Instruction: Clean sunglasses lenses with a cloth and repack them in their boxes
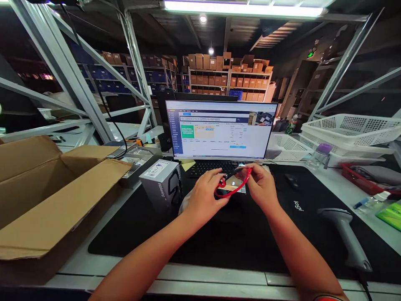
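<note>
Both of my hands are raised over the black desk mat, in front of the keyboard [206, 168]. Between them they hold a glossy red cord-like band [233, 192] with black parts; its exact kind is not clear. My left hand [205, 190] pinches the end where the red part makes a small loop. The other end is gripped by the fingertips of my right hand [261, 184]. Behind the band a flat shiny piece [236, 182] partly shows. To the left stands a grey printed box [161, 184] with a white label, and something whitish is half hidden under my left wrist.
A large open cardboard carton [62, 200] takes up the left side. A lit monitor [221, 131] stands behind the keyboard. On the right are a barcode scanner [344, 234], a mouse [292, 180], white plastic baskets [351, 129], a red tray [357, 179] and small bottles.
</note>
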The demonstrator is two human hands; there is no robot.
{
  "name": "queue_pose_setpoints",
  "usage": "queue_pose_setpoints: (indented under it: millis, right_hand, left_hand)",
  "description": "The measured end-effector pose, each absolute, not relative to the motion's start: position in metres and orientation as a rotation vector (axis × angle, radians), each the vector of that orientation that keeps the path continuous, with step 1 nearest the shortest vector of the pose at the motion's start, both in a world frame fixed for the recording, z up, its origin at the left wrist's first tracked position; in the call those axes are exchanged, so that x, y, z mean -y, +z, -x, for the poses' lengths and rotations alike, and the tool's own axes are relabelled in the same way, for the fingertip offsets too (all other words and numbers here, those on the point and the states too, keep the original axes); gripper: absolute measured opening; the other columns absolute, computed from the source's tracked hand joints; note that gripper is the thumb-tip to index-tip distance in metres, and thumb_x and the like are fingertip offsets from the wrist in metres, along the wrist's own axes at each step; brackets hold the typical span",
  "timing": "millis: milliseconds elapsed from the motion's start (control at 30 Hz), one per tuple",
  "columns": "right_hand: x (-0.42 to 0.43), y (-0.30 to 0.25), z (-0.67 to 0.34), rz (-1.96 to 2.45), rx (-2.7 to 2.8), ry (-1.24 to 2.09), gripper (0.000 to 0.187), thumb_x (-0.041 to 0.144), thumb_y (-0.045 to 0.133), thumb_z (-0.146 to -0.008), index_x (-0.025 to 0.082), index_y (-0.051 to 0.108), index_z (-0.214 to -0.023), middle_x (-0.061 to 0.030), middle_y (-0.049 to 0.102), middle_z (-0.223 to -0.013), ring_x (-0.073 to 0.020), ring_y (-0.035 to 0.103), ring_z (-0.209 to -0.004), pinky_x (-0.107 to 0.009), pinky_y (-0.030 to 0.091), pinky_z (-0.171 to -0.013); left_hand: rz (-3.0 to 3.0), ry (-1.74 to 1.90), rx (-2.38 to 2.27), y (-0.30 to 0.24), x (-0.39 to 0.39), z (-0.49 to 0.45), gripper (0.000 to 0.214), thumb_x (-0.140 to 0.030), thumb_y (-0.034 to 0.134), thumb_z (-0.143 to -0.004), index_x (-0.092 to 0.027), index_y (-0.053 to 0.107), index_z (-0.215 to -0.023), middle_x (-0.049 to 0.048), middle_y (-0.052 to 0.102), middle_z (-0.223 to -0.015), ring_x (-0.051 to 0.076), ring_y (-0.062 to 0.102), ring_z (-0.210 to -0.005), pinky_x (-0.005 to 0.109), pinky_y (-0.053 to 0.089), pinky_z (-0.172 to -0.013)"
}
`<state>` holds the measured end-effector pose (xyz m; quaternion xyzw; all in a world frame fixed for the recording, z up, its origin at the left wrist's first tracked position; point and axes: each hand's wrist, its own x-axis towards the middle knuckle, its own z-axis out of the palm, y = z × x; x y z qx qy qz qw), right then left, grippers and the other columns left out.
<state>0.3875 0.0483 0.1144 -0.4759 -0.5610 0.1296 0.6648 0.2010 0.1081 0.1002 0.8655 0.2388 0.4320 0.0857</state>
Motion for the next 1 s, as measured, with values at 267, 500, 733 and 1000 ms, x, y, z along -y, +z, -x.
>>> queue_pose_setpoints:
  millis: [267,500,733,1000]
  right_hand:
    - [-0.055,0.119,-0.407,1.159,1.468,0.045,0.012,0.032,0.066,-0.088,0.021,0.066,-0.084,-0.0034,0.067,-0.082,-0.0173,0.063,-0.072,-0.028,0.053,-0.062]
    - [-0.055,0.119,-0.428,1.343,1.460,-0.731,0.013,0.020,0.058,-0.097,0.023,0.070,-0.099,-0.0094,0.071,-0.099,-0.0229,0.066,-0.094,-0.036,0.054,-0.080]
    - [-0.057,0.111,-0.409,1.231,1.726,-0.482,0.013,0.021,0.059,-0.096,0.023,0.071,-0.100,-0.0035,0.074,-0.087,-0.0157,0.068,-0.072,-0.028,0.054,-0.067]
    - [-0.075,0.087,-0.379,1.564,2.097,-0.775,0.030,0.027,0.056,-0.098,0.021,0.068,-0.125,-0.0063,0.072,-0.084,-0.0163,0.063,-0.063,-0.029,0.031,-0.053]
  left_hand:
    - [-2.561,1.300,-0.451,0.111,-0.119,-0.198,0.021,-0.012,0.074,-0.079,-0.020,0.071,-0.098,0.0072,0.074,-0.112,0.023,0.071,-0.103,0.035,0.059,-0.091]
    - [-2.697,1.358,-0.465,0.111,-0.125,-0.186,0.018,-0.013,0.071,-0.083,-0.021,0.071,-0.098,0.0067,0.075,-0.107,0.022,0.072,-0.096,0.033,0.060,-0.083]
    - [-2.280,1.475,-0.614,0.116,-0.128,-0.186,0.008,-0.021,0.077,-0.077,-0.019,0.073,-0.084,0.0097,0.072,-0.119,0.026,0.069,-0.112,0.039,0.058,-0.097]
    - [-1.484,1.267,-0.552,0.110,-0.127,-0.191,0.023,-0.032,0.084,-0.074,-0.020,0.076,-0.093,0.0087,0.070,-0.128,0.027,0.066,-0.120,0.038,0.056,-0.098]
